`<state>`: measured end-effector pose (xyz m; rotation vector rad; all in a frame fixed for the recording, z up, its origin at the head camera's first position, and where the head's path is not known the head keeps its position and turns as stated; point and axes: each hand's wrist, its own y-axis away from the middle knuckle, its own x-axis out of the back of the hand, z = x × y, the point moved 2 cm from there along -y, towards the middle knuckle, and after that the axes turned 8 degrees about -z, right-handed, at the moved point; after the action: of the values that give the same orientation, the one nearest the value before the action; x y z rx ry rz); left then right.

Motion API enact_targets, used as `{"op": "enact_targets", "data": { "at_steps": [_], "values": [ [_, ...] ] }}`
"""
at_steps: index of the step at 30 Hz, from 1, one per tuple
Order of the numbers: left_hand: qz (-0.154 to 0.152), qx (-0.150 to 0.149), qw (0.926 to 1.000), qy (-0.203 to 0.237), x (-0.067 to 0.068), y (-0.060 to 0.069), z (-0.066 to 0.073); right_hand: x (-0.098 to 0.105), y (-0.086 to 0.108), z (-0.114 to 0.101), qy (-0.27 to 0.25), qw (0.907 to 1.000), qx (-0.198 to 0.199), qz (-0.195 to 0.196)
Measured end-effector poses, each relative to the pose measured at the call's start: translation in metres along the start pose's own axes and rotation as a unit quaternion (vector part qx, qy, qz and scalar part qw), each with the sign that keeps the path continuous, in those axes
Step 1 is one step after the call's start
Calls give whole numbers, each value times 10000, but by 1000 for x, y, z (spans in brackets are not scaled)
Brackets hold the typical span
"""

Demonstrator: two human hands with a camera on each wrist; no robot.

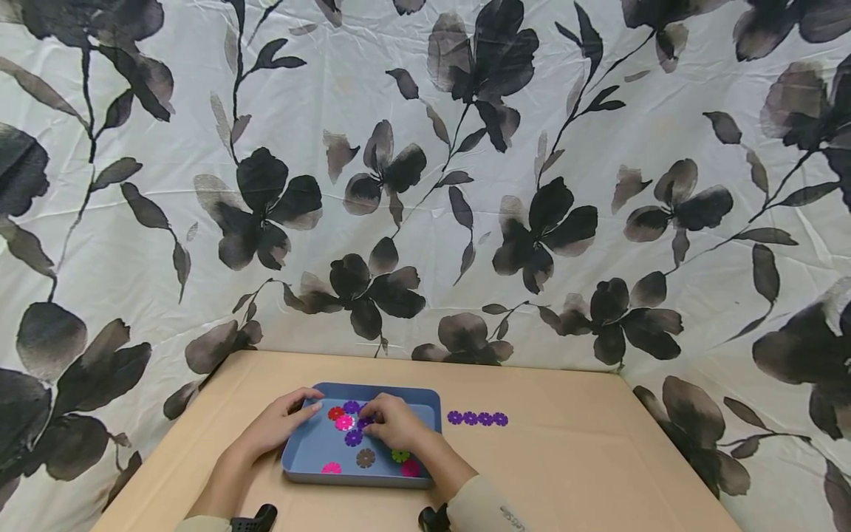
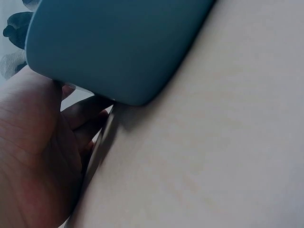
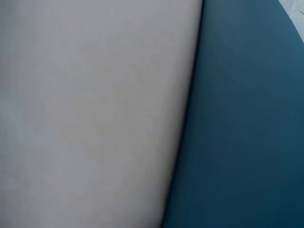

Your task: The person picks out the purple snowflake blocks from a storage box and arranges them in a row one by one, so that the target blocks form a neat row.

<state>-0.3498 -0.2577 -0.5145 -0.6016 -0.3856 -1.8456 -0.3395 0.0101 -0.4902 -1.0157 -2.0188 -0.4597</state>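
Note:
A blue-grey tray point(image 1: 307, 452) holds several flower-shaped discs. My left hand point(image 1: 275, 423) grips the tray's left side, thumb at the rim. In the left wrist view, that hand's fingers curl beneath the corner of the tray point(image 2: 109, 47). Reaching over the tray from the right, my right hand point(image 1: 399, 425) has its thumb and index finger at a purple disc point(image 1: 363, 423) and seems to pinch it; the fingertips partly cover it. Close by lie a red disc point(image 1: 335, 414), a pink disc point(image 1: 344, 423) and another purple disc point(image 1: 353, 438). The right wrist view shows only the tray's outer wall point(image 3: 242, 118) and the table.
To the right of the tray, several purple discs point(image 1: 470, 419) form a row on the tan table point(image 1: 565, 458). Within the tray are a brown disc point(image 1: 366, 458), a green disc point(image 1: 400, 456) and more pink ones. A floral cloth point(image 1: 399, 258) hangs behind the table.

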Motion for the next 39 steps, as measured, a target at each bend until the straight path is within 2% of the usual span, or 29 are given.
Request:
{"op": "enact_targets", "data": {
  "at_steps": [12,23,30,39],
  "values": [
    [-8,-17,10000,-43,1,1,1,-5,-6,-1,347,9994,-29,-51],
    [-21,34,10000,-86,1,1,1,-3,-4,-3,515,9984,-168,172],
    [-13,13,10000,-55,1,-1,0,-1,-3,-3,318,9990,-109,296],
    [-19,-29,10000,-50,1,-1,-1,2,-1,-4,-189,9997,-32,162]
  ]
}}
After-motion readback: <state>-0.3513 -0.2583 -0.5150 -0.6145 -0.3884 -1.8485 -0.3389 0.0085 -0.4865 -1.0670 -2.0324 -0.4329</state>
